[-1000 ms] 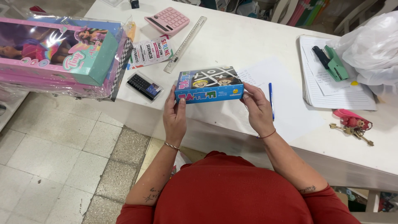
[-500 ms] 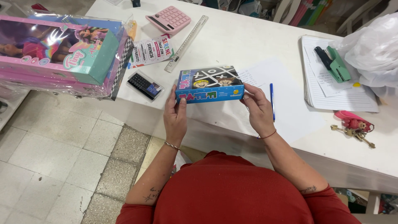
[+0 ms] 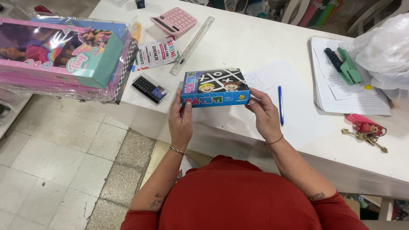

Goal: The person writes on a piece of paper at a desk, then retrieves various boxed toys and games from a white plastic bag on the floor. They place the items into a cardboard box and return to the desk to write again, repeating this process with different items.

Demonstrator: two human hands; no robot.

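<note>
Now I see my left hand and right hand closed on the two ends of a flat blue game box with cartoon faces, at the white worktop's near edge. Beyond lie a white-and-pink label card and a pink doll package at far left.

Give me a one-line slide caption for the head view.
Both hands, left hand and right hand, grip a blue game box at the white table edge.

white counter fills upper right of frame. worn pale square floor tiles lower left, one speckled darker row beside. chair legs at top edge.
</note>
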